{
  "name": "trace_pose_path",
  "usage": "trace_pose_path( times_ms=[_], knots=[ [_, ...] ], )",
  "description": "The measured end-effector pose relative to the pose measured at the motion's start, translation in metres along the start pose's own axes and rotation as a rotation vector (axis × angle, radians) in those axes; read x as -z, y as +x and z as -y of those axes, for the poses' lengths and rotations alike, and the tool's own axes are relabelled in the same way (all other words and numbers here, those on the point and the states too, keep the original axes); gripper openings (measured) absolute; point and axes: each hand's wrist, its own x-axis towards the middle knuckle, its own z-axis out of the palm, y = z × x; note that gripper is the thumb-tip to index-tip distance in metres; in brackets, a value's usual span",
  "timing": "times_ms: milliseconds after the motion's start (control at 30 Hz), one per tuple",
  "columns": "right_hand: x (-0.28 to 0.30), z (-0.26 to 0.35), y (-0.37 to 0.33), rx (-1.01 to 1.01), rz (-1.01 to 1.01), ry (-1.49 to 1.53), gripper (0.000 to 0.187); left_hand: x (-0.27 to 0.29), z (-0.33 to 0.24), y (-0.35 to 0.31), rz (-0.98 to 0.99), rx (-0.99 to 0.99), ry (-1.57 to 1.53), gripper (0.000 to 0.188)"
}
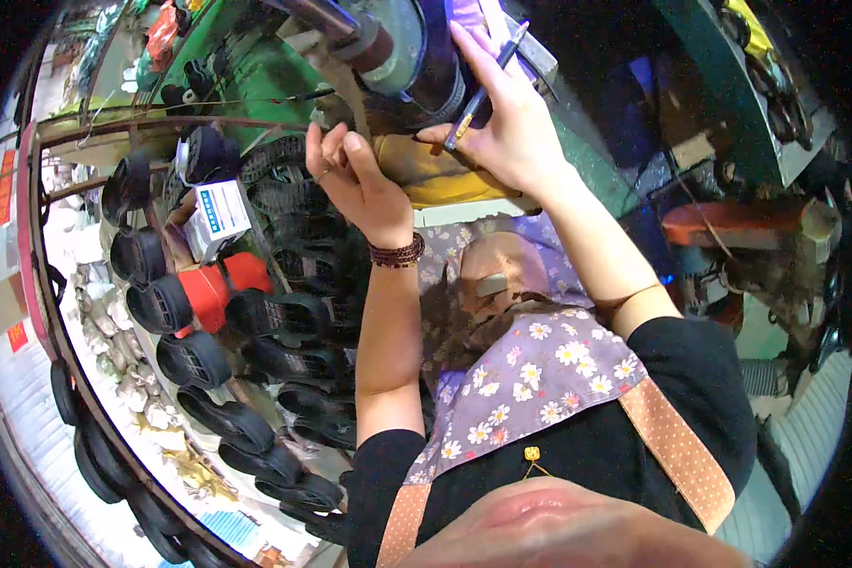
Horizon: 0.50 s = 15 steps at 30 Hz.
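We grip the pen [470, 115] at one o'clock in our right hand [521, 140]; our left hand [367, 187], at eleven o'clock, is half-open, apparently unloaded. Pen pickup appears complete; remaining work cannot be determined.

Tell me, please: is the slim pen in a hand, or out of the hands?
In a hand: the slim pen slants across the thumb side of the right hand, its two ends showing.

You are holding one slim, straight, dark blue, pen-like tool [471, 111], which has a yellowish near end. It is slanted: its far end points to the right, its near end to the left.
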Motion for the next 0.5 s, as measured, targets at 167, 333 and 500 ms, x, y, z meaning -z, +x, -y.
trace_pose_path(
  times_ms=[167,333,500],
  knots=[
    [0.009,-0.020,0.012,0.015,-0.310,0.337,0.051,0.007,0.002,0.008,0.075,-0.037,0.002,0.046],
    [0.013,-0.013,0.028,-0.425,-0.403,0.636,0.035,0.015,-0.007,0.012,0.010,0.036,0.008,0.039],
    [-0.005,-0.028,0.036,-0.352,-0.555,0.819,0.027,0.034,-0.008,0.022,0.034,0.152,0.110,0.032]
  ],
)
